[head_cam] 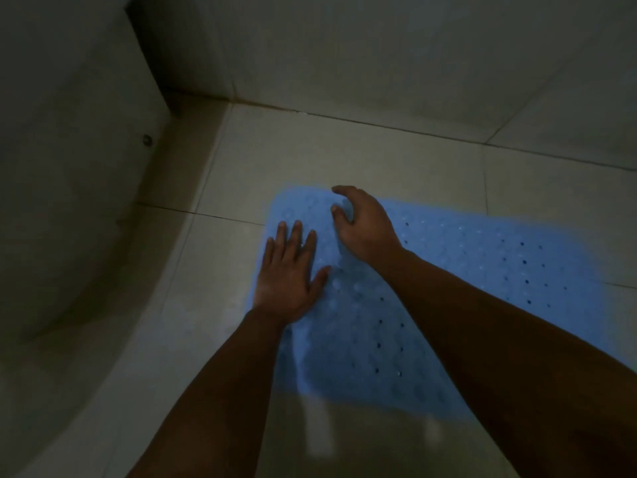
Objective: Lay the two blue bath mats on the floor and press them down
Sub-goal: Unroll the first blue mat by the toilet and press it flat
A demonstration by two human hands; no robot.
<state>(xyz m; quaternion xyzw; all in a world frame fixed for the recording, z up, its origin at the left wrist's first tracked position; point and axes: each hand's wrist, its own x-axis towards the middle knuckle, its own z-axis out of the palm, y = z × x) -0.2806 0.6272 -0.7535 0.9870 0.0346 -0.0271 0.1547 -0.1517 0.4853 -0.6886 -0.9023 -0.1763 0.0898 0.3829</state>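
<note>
At nine o'clock the curved white bathtub wall is bulging into the dim frame, with a small round metal stud showing on its panel; nothing is visible inside the tub, and no other container is appearing. Moving right, the person's left hand is lying flat, fingers spread and gripping nothing, palm pressing the near-left edge of the perforated light-blue rubber bath mat. Just beyond it toward one o'clock, the right hand is arching with fingers loosely curled, fingertips seeming to touch the mat's far corner without grasping it. The mat is lying on the pale tiled floor, running from centre toward four o'clock. It is looking thin, soft and floppy, probably light and a little slick, so corners and edges are seeming the best places to take hold. Only one mat is showing
</note>
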